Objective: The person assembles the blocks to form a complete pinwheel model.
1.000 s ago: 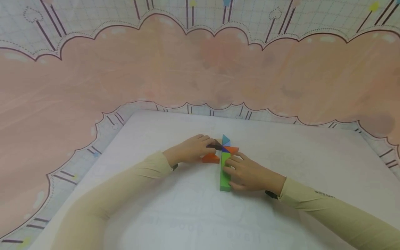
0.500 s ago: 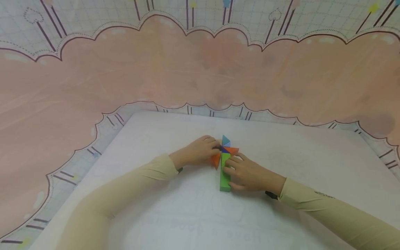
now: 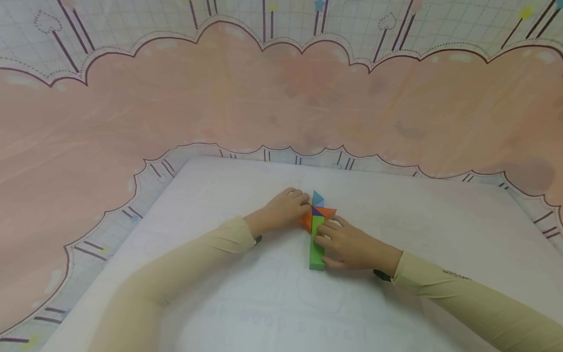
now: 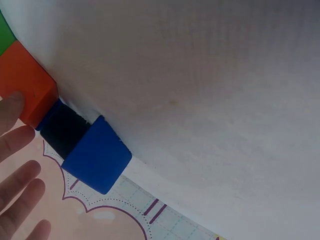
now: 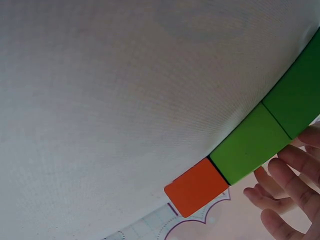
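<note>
A row of green blocks (image 3: pixel 317 254) lies on the table, with light green and darker green parts in the right wrist view. Fingertips of my right hand (image 3: pixel 349 242) rest on its top and right edge. My left hand (image 3: pixel 283 210) pinches an orange block (image 4: pixel 32 82) beside the green row's far left end. Its thumb lies on the block's face in the left wrist view. Beyond are a dark block (image 4: pixel 65 130) and a blue block (image 4: pixel 97 155). Another orange triangle (image 3: pixel 326 212), a small purple triangle (image 3: pixel 315 212) and light blue triangles (image 3: pixel 317 198) meet at the row's far end.
The white tabletop (image 3: pixel 220 303) spreads around the blocks. Behind and left of it hangs a peach and white patterned cloth (image 3: pixel 281 98) with scalloped edges.
My left hand has moved right, turning the left orange block and bringing it against the green row. The dark piece is now hidden in the head view. My right hand stays put.
</note>
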A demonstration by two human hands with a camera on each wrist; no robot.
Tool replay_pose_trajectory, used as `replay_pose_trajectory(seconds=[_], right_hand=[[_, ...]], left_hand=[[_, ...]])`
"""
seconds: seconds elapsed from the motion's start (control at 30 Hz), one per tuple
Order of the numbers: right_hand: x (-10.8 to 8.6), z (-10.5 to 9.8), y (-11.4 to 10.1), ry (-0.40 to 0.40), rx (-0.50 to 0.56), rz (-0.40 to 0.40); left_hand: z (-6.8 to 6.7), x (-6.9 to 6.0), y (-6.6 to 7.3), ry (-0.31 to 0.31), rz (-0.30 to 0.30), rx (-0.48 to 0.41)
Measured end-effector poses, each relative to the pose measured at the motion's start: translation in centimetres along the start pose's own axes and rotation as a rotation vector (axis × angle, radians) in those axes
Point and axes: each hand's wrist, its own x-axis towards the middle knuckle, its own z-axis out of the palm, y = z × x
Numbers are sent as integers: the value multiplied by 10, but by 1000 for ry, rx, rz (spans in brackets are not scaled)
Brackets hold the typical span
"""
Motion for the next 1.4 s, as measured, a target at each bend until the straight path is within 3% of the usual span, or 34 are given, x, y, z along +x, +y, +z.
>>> replay_pose_trajectory(seconds=[0.33,0.47,0.6,0.87,1.07,1.27,1.4], right_hand=[[1,-2,1,-32,19,15],[2,-2,1,-17,16,11],[2,-1,1,-5,5,2],[2,-1,0,-32,9,12],[1,-3,-2,-31,20,14],[2,-4,-3,-28,16,11],[1,-4,-1,-38,15,16]], left_hand=[[-2,4,-5,-28,-19,6],[-5,0,-12,-28,-28,-71],[-5,-10,-26,-31,-75,-132],[1,-26,-42,-32,-80,-96],[4,-26,-43,-30,-73,-68],[9,-24,-43,17,-36,-1],[10,-20,-40,-12,-51,-14]])
